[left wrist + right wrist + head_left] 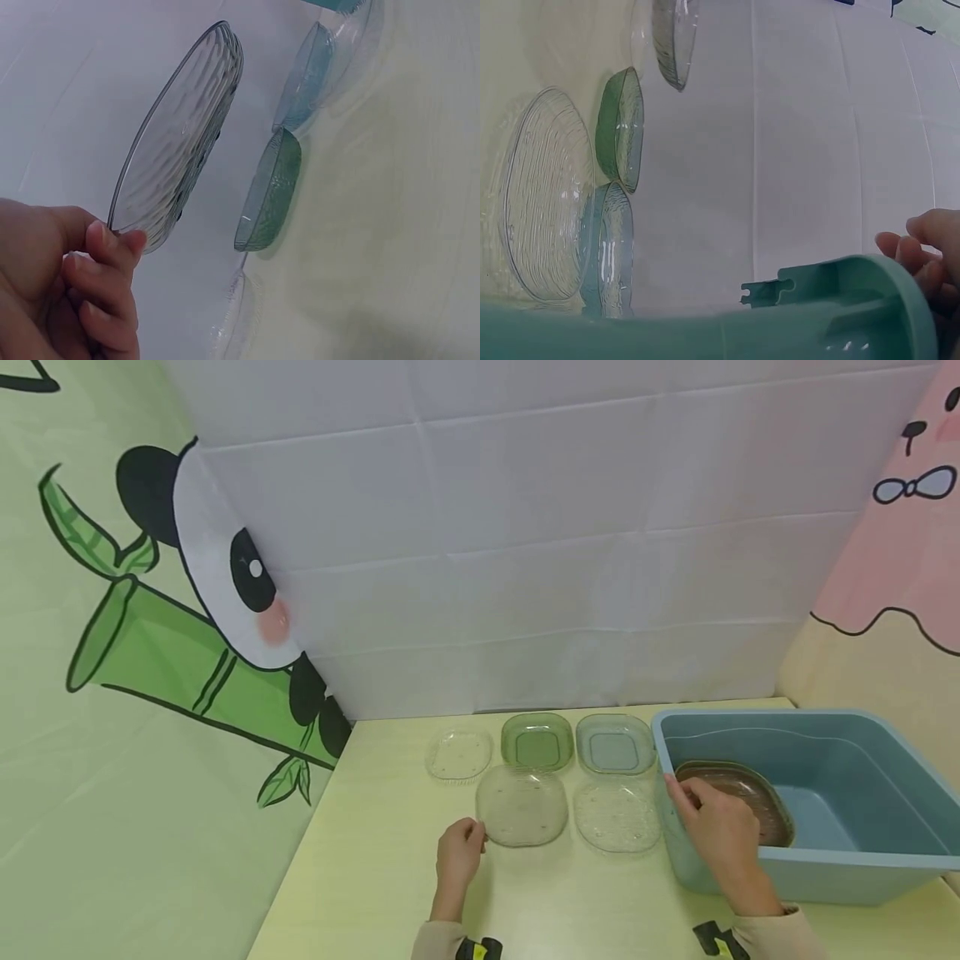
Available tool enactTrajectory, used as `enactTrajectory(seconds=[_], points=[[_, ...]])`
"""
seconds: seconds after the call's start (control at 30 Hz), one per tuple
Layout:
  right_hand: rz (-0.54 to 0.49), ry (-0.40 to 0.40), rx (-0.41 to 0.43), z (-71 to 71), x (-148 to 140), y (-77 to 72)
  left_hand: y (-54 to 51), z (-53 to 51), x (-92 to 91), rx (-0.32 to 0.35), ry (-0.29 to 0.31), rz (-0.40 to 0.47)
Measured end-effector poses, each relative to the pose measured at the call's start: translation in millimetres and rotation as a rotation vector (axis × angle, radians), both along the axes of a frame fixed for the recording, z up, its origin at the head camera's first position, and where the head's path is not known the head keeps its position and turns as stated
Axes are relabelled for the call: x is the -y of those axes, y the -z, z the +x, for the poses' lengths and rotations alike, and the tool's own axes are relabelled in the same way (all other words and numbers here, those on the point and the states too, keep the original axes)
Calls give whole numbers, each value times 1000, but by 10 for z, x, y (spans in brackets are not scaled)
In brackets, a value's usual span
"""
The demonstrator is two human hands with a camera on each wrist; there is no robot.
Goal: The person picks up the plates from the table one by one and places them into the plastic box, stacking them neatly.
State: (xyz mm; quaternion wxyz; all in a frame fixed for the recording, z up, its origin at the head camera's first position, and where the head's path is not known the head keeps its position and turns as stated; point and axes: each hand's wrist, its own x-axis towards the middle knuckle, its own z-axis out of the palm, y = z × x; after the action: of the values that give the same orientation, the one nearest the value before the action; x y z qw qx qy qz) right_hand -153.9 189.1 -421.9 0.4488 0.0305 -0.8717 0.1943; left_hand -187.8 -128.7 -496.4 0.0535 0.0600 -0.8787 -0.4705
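My left hand (459, 857) pinches the near left edge of a greyish clear glass plate (522, 808). In the left wrist view that plate (180, 139) is held up off the table, its ribbed underside showing. At the tub's left end, my right hand (720, 827) is over the rim, fingers loosely bent. A brown glass plate (765, 793) lies inside the blue-green tub (862, 853), just beyond that hand and partly covered by it. In the right wrist view nothing shows between the right hand's (930, 259) fingers; the brown plate is hidden there.
Along the back of the pale yellow table (360, 868) sit a clear plate (459, 754), a green plate (537, 741) and a light blue plate (615, 743). Another clear plate (617, 814) lies in front, close to the tub. A white cloth wall (525, 568) stands behind.
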Motion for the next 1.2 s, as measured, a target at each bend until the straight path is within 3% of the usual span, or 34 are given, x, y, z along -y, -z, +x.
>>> enactTrajectory(seconds=[0.47,0.8,0.9,1.1,1.2], points=[[-14,-20,58,50,170,-30,-270,82,-70,-70,10,79],[-21,-141,45,58,522,-38,-405,156,-168,-137,44,124],[-27,-152,145,69,601,-23,-441,184,-193,-146,54,133],[-70,-158,564,105,707,-38,-454,215,-219,-148,66,141],[-99,-175,676,98,732,-30,-432,223,-230,-149,78,139]])
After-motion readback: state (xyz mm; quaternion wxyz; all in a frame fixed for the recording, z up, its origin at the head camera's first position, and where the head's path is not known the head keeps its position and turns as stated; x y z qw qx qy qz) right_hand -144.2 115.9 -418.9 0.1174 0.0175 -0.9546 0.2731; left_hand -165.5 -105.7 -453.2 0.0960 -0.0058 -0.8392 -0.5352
